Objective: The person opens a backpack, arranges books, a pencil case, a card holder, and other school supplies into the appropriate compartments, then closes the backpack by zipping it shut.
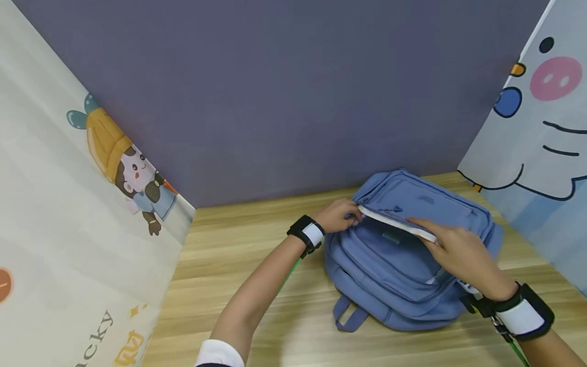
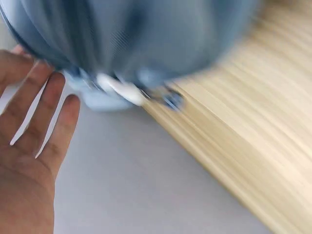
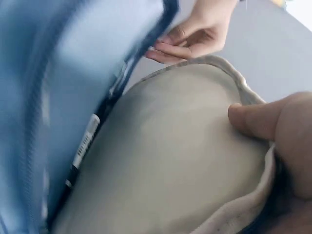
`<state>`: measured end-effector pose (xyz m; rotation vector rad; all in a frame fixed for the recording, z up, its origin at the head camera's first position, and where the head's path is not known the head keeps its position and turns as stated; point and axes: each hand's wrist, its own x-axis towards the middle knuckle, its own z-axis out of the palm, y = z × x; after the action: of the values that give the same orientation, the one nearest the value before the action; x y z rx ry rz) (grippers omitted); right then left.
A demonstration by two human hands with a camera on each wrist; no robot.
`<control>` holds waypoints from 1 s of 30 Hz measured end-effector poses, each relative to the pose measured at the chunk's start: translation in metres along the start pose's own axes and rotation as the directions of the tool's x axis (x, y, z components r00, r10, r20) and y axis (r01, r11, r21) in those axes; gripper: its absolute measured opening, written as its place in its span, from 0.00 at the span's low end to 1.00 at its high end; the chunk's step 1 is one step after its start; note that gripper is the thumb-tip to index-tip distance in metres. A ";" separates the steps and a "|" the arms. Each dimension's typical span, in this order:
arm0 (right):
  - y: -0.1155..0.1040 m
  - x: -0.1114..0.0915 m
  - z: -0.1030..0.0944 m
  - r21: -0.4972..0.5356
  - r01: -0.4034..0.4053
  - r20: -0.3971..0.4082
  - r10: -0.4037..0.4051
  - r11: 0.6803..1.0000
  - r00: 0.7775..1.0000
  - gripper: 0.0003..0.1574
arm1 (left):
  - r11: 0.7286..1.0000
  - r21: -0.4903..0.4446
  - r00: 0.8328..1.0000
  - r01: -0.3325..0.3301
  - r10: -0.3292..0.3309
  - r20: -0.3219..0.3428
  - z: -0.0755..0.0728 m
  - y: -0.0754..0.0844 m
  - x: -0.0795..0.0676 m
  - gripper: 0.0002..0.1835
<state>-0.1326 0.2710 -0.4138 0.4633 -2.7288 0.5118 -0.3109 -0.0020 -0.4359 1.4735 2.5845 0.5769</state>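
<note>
A blue backpack (image 1: 431,196) lies on the wooden table, its front pocket unzipped and gaping. My right hand (image 1: 463,255) grips the pale-edged rim of the pocket flap, thumb inside against the cream lining (image 3: 185,126) and the other fingers outside, mostly hidden. At the far left end of the opening, my left hand (image 1: 341,214) holds the bag's edge between thumb and index finger, the other fingers (image 2: 61,129) stretched out beside it. A white-and-black pen (image 3: 84,148) lies down inside the pocket. The bag is blurred in the left wrist view.
The wooden table (image 1: 238,244) meets a plain grey-purple wall (image 1: 293,102) close behind the bag. Cartoon-printed white panels stand on the left (image 1: 55,178) and right (image 1: 545,148). A loop strap (image 1: 350,316) of the bag lies on the table toward me.
</note>
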 end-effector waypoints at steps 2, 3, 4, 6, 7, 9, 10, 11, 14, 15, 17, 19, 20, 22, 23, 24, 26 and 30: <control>-0.005 -0.005 0.005 -0.016 0.030 0.012 -0.030 0.999 0.999 0.34 | 0.999 -0.026 0.998 0.032 -0.033 -0.050 -0.006 -0.012 -0.007 0.12; -0.008 -0.007 0.009 -0.024 0.052 0.012 -0.051 0.998 0.999 0.34 | 0.998 -0.034 0.997 0.045 -0.047 -0.069 -0.008 -0.017 -0.010 0.12; -0.010 -0.010 0.013 -0.033 0.072 0.015 -0.072 0.997 0.997 0.34 | 0.998 -0.035 0.995 0.053 -0.056 -0.082 -0.010 -0.021 -0.013 0.12; -0.015 -0.017 0.022 -0.040 0.100 0.030 -0.098 0.994 0.995 0.33 | 0.998 -0.030 0.994 0.061 -0.064 -0.088 -0.013 -0.026 -0.015 0.12; -0.016 -0.022 0.025 -0.040 0.110 0.032 -0.109 0.993 0.994 0.34 | 0.998 -0.027 0.995 0.060 -0.062 -0.083 -0.013 -0.025 -0.015 0.12; -0.018 -0.030 0.032 -0.044 0.130 0.043 -0.129 0.990 0.991 0.35 | 0.998 -0.019 0.996 0.062 -0.063 -0.066 -0.013 -0.022 -0.012 0.12; -0.018 -0.034 0.035 -0.047 0.136 0.051 -0.133 0.990 0.990 0.37 | 0.998 -0.014 0.996 0.063 -0.064 -0.059 -0.012 -0.021 -0.010 0.13; -0.018 -0.037 0.037 -0.050 0.140 0.057 -0.138 0.989 0.989 0.38 | 0.998 -0.008 0.997 0.063 -0.064 -0.053 -0.012 -0.018 -0.007 0.13; -0.016 -0.043 0.041 -0.060 0.162 0.060 -0.158 0.985 0.986 0.41 | 0.998 0.014 0.998 0.058 -0.058 -0.031 -0.011 -0.007 0.003 0.14; -0.014 -0.043 0.040 -0.047 0.163 0.058 -0.160 0.986 0.985 0.40 | 0.998 0.028 0.999 0.048 -0.047 -0.023 -0.011 -0.003 0.007 0.14; -0.008 -0.042 0.032 0.003 0.145 0.041 -0.145 0.989 0.989 0.36 | 0.998 0.063 1.000 0.022 -0.022 -0.004 -0.010 0.009 0.017 0.15; 0.007 -0.039 0.019 0.077 0.093 -0.016 -0.092 0.993 0.996 0.26 | 0.993 0.117 1.000 -0.019 0.017 0.019 -0.008 0.026 0.029 0.15; 0.018 -0.037 0.011 0.115 0.053 -0.048 -0.048 0.992 0.998 0.20 | 0.987 0.156 0.999 -0.049 0.045 0.029 -0.006 0.036 0.036 0.16; 0.043 -0.032 -0.003 0.174 -0.017 -0.098 0.035 0.985 0.995 0.14 | 0.966 0.233 0.993 -0.110 0.097 0.063 -0.004 0.060 0.047 0.17; 0.057 -0.030 -0.009 0.185 -0.050 -0.108 0.071 0.982 0.992 0.12 | 0.951 0.273 0.989 -0.143 0.124 0.085 0.000 0.073 0.054 0.17; 0.071 -0.028 -0.013 0.185 -0.075 -0.105 0.096 0.980 0.990 0.12 | 0.933 0.311 0.982 -0.181 0.153 0.112 0.003 0.088 0.060 0.17; 0.096 -0.028 -0.015 0.148 -0.096 -0.066 0.107 0.984 0.992 0.12 | 0.898 0.365 0.964 -0.246 0.187 0.192 0.014 0.120 0.071 0.17; 0.129 -0.034 -0.003 0.149 -0.050 0.002 0.051 0.988 0.999 0.20 | 0.805 0.470 0.912 -0.362 0.203 0.356 0.044 0.181 0.087 0.19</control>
<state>-0.1490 0.3947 -0.4609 0.4311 -2.7184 0.7332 -0.1981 0.1668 -0.4003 1.9510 2.3973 -0.3635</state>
